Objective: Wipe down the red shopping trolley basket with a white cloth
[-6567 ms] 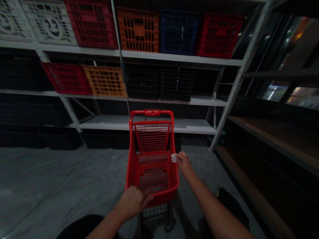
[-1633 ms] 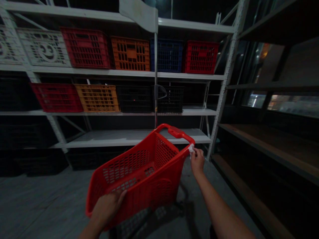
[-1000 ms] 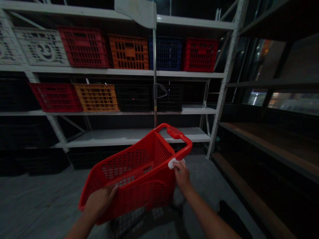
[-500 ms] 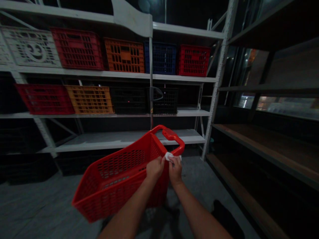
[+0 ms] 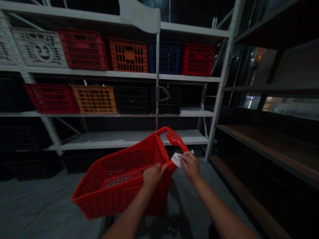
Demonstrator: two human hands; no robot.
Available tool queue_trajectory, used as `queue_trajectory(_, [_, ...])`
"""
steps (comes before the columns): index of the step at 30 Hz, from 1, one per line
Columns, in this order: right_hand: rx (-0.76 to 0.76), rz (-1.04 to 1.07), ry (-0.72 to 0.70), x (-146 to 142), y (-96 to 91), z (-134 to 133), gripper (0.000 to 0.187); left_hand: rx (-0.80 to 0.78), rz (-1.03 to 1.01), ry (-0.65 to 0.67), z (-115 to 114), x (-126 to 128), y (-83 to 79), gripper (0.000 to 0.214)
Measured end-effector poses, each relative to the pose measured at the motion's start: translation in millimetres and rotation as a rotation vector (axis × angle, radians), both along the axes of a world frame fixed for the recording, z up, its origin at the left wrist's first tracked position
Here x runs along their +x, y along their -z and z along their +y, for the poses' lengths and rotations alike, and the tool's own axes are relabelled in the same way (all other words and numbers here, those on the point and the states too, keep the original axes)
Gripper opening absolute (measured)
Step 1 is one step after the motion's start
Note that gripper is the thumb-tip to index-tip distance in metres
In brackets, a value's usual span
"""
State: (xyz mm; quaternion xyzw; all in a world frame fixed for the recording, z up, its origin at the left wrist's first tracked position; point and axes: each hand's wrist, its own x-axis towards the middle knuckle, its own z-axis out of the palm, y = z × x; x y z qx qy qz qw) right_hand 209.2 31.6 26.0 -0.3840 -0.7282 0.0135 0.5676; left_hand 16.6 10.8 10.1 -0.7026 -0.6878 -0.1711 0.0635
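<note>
**Largest entry?**
Steel rack, white frame, shelves spanning most of the view. Dark wooden shelving at right, concrete floor below.

**Shelf contents?**
Plastic crates in rows: white, red, orange, blue, red on the upper shelf; red, orange, black on the next one down. Thin metal pole upright in front of them, near the far end of the basket.

**Main item at hand?**
Red basket, slotted plastic, tilted, held in front of the body, rim slanting up to a handle. Any contact with the floor hidden in shadow.

**Left hand?**
Fingers curled closed over the basket rim, firm hold.

**Right hand?**
Fingers nearly closed, pinching a white wipe, pressed to the rim just below the handle.

**Risks?**
Basket slipping if the left grip loosens, with that hand apparently bearing most of the weight. Handle knocking the pole if swung too far. Wipe tearing or snagging on the slots under a hard drag.
</note>
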Motion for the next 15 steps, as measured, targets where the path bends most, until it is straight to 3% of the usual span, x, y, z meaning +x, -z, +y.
queue_trajectory(2, [-0.080,-0.167,-0.052,9,-14.0,0,0.017,-0.006,0.005,0.015,-4,-7,0.3,0.061])
queue_trajectory(5, [-0.164,-0.395,0.009,20,-46.4,18,0.011,-0.020,0.010,0.036,-10,-16,-0.8,0.061])
queue_trajectory(9, [-0.149,-0.727,0.012,19,-84.3,50,0.011,-0.035,0.012,0.054,-17,-23,-2.0,0.059])
queue_trajectory(15, [-0.138,-0.946,-0.247,-1,-102.9,56,0.013,-0.025,0.016,0.084,-24,-37,1.4,0.054])
